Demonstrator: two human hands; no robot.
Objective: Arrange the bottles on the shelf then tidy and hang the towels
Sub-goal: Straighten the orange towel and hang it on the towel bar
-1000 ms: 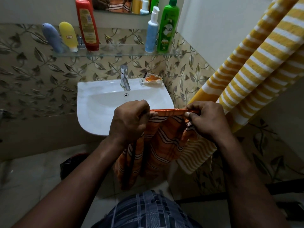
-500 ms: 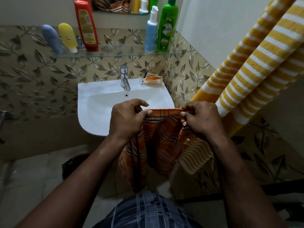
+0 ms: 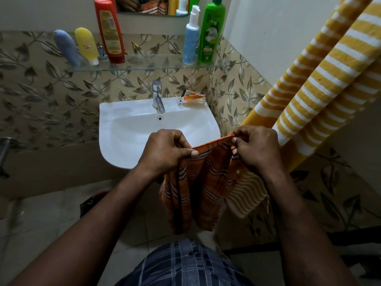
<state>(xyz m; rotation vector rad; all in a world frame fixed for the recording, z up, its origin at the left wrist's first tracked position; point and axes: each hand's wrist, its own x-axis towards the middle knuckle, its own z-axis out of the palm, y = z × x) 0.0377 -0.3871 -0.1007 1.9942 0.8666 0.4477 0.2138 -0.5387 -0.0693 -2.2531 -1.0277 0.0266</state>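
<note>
Orange striped towel (image 3: pixel 206 182): held up in front of the sink (image 3: pixel 127 129), top edge stretched between both hands, the rest hanging in loose folds below. Left hand (image 3: pixel 167 153) pinches one end of that edge; right hand (image 3: pixel 255 147) pinches the other. Step in hand, by judgement: tidying the towel, as the bottles look arranged. Next move calls for squaring the fold, then hanging it, perhaps beside the yellow striped towel (image 3: pixel 319 89) at right. Glass shelf (image 3: pixel 144 68) carries five bottles, standing. Small tray (image 3: pixel 192 98) on the sink rim holds an orange item, unidentifiable.
</note>
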